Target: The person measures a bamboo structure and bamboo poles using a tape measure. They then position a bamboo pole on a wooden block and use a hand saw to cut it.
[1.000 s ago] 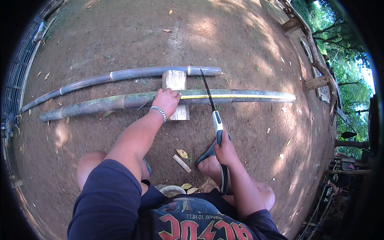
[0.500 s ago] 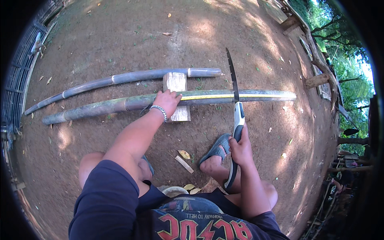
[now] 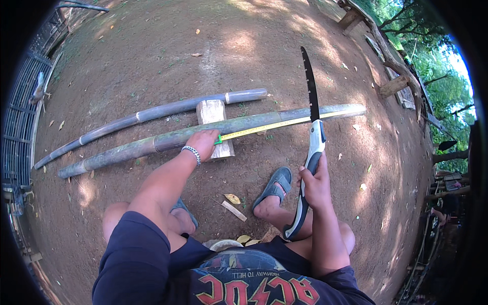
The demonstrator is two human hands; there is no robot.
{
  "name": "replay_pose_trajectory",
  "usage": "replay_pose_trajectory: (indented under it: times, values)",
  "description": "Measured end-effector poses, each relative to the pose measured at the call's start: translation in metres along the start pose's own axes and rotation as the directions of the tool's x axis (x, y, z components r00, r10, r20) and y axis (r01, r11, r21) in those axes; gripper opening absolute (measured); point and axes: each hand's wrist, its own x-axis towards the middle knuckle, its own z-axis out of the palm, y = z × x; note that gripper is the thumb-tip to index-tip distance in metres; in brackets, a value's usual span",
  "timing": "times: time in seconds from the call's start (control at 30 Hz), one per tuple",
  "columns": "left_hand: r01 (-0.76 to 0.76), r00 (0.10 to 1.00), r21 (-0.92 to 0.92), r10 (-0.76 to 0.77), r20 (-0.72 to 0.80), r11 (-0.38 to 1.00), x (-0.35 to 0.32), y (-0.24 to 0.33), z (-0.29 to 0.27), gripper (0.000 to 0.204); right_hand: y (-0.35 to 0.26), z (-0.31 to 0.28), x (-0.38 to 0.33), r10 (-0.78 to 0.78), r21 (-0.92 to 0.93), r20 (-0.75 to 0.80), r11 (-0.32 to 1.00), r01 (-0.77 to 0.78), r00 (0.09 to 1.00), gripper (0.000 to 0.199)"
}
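My left hand (image 3: 203, 144) is closed on a tape measure, whose green case (image 3: 218, 140) shows at the fingertips. Its yellow blade (image 3: 254, 130) runs out rightward along the near side of a thick green-grey bamboo pole (image 3: 127, 151), toward the pole's right end. Wrapped in my right hand (image 3: 316, 187) is the white and dark grip of a pruning saw (image 3: 313, 96). The saw's curved black blade points up and away, crossing above the pole and tape in this view. A split wooden block (image 3: 211, 111) lies crosswise under the bamboo.
A second, thinner bamboo pole (image 3: 165, 111) lies beyond the first, also over the block. Between my sandalled feet are a wood chip (image 3: 234, 211) and a dry leaf (image 3: 232, 199). A slatted bamboo wall (image 3: 19, 122) stands at left; a log rail (image 3: 394, 87) is at right.
My left hand has come nearer to me, and the tape has shifted from the pole's top to its near side, uncovering the green case. The saw has moved slightly right, its blade higher.
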Motion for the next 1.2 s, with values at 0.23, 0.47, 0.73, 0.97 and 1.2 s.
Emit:
replay_pose_trajectory:
  times: [0.23,0.47,0.73,0.97,1.2]
  values:
    - [-0.08,0.995,-0.173,0.088,0.041,0.982,0.015,0.095,0.027,0.038,-0.014,-0.008,-0.02,-0.005,0.031,0.005,1.0,0.005,1.0,0.074]
    - [-0.073,0.993,-0.218,0.091,0.076,0.973,0.019,0.151,0.055,0.037,-0.016,-0.018,-0.043,0.054,0.123,-0.006,0.991,-0.053,0.999,0.075]
    - [0.125,0.944,-0.138,-0.075,0.32,0.982,-0.052,0.099,0.098,0.04,-0.002,-0.013,-0.038,0.095,0.138,0.083,0.985,-0.105,0.992,0.075]
    - [0.155,0.883,-0.216,-0.036,0.469,0.964,-0.087,0.07,0.149,0.04,0.007,0.001,-0.029,0.142,0.122,0.218,0.978,-0.171,0.966,0.07]
    - [0.257,0.782,-0.284,-0.026,0.623,0.924,-0.091,0.063,0.176,0.044,0.005,0.003,-0.017,0.155,0.311,0.265,0.92,-0.237,0.952,0.069]
